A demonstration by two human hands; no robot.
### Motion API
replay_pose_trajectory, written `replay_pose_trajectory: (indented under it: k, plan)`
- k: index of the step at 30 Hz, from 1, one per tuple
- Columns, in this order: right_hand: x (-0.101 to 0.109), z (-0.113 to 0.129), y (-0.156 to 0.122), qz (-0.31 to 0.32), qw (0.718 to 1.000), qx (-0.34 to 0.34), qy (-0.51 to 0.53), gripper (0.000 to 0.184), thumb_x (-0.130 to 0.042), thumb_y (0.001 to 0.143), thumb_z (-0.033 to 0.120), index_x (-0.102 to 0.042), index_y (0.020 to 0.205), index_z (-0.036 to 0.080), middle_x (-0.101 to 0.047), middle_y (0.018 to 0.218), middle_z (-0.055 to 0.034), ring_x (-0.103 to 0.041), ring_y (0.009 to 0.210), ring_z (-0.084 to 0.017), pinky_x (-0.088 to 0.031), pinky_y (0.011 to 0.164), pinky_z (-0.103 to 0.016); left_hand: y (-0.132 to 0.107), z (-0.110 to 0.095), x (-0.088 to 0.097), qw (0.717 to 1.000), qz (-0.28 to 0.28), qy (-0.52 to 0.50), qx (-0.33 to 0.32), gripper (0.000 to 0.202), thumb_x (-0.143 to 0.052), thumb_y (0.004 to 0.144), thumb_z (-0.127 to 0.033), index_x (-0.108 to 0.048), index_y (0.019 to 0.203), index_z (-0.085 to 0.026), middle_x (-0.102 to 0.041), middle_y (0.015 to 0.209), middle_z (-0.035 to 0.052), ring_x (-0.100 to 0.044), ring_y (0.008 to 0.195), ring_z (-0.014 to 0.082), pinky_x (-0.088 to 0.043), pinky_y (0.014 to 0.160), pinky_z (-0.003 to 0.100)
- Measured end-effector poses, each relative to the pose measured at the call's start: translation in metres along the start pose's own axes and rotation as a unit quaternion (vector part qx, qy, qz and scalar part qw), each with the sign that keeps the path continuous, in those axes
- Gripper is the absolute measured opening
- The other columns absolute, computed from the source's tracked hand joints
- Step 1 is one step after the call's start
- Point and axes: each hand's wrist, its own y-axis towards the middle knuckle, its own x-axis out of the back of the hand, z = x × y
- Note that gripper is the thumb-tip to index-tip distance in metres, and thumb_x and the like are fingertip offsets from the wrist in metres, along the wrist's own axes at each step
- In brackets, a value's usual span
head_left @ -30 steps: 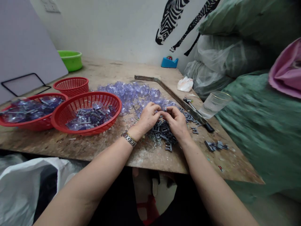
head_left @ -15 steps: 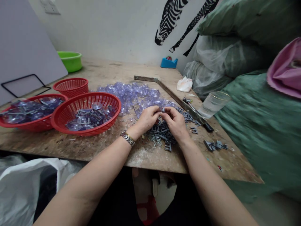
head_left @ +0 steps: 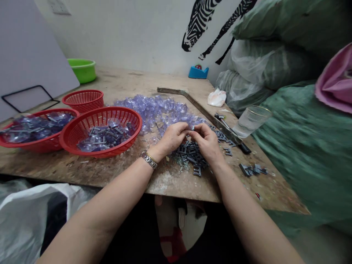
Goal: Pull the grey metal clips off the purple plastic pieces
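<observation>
My left hand (head_left: 173, 137) and my right hand (head_left: 206, 140) meet at the fingertips above a heap of small grey plastic parts (head_left: 191, 153). Both are closed in a pinch. A small grey bit shows between the fingers, mostly hidden, so I cannot tell its kind. Behind my hands spreads a pile of clear purplish plastic pieces (head_left: 154, 108). To the left, a red basket (head_left: 101, 152) holds clear pieces with grey parts among them. Tiny greenish scraps (head_left: 180, 160) lie beside the grey heap.
Two more red baskets, one small (head_left: 82, 99) and one filled (head_left: 41, 146), stand left. A bent metal strip (head_left: 198, 106) crosses the table, with a black-handled tool (head_left: 244, 148) and a glass (head_left: 251, 121) at its right end. Green sacks (head_left: 297, 146) crowd the right edge.
Both hands stay pinched together over the grey heap, with only slight finger movement. The whole view has shifted a little; the baskets and piles look the same.
</observation>
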Motion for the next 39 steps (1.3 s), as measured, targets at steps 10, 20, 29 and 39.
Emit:
replay_pose_trajectory:
  k: [10,20,29,39]
  plan:
    - [-0.001,-0.001,0.0,0.003,1.0,-0.016,0.017,0.026,-0.066,0.072,0.042,-0.048,0.072,0.023,-0.046,0.065,0.0059,-0.048,0.061,-0.011,-0.047,0.062,-0.027,-0.001,-0.001,-0.001,0.999,0.001,0.044,-0.032,0.031,-0.049,0.083,-0.004,-0.037,0.06,-0.019,-0.048,0.064,-0.0018,-0.049,0.067,0.0128,-0.04,0.067,0.024]
    - [-0.003,-0.005,0.0,-0.026,1.0,-0.015,0.005,0.027,-0.066,0.072,0.041,-0.047,0.069,0.023,-0.047,0.063,0.0051,-0.046,0.06,-0.012,-0.044,0.059,-0.027,-0.001,0.001,-0.003,0.997,0.003,0.063,-0.053,0.029,-0.049,0.086,-0.007,-0.039,0.062,-0.019,-0.05,0.067,-0.0004,-0.05,0.072,0.014,-0.041,0.071,0.026]
    - [-0.004,-0.003,-0.002,-0.066,0.994,0.055,-0.061,0.019,-0.067,0.076,0.037,-0.057,0.082,0.022,-0.058,0.074,0.0024,-0.053,0.069,-0.015,-0.043,0.068,-0.029,-0.001,-0.008,-0.004,0.989,0.013,-0.128,0.074,0.016,-0.045,0.088,-0.013,-0.046,0.072,-0.018,-0.049,0.065,-0.0035,-0.054,0.055,0.0096,-0.044,0.055,0.022]
    - [0.0,-0.006,-0.002,-0.05,0.984,0.114,-0.125,0.015,-0.062,0.081,0.035,-0.062,0.087,0.021,-0.064,0.081,-0.002,-0.058,0.074,-0.018,-0.046,0.071,-0.032,0.0,-0.006,-0.002,0.973,0.024,-0.199,0.11,0.014,-0.048,0.086,-0.017,-0.047,0.072,-0.017,-0.05,0.06,-0.0045,-0.057,0.052,0.0087,-0.047,0.05,0.019]
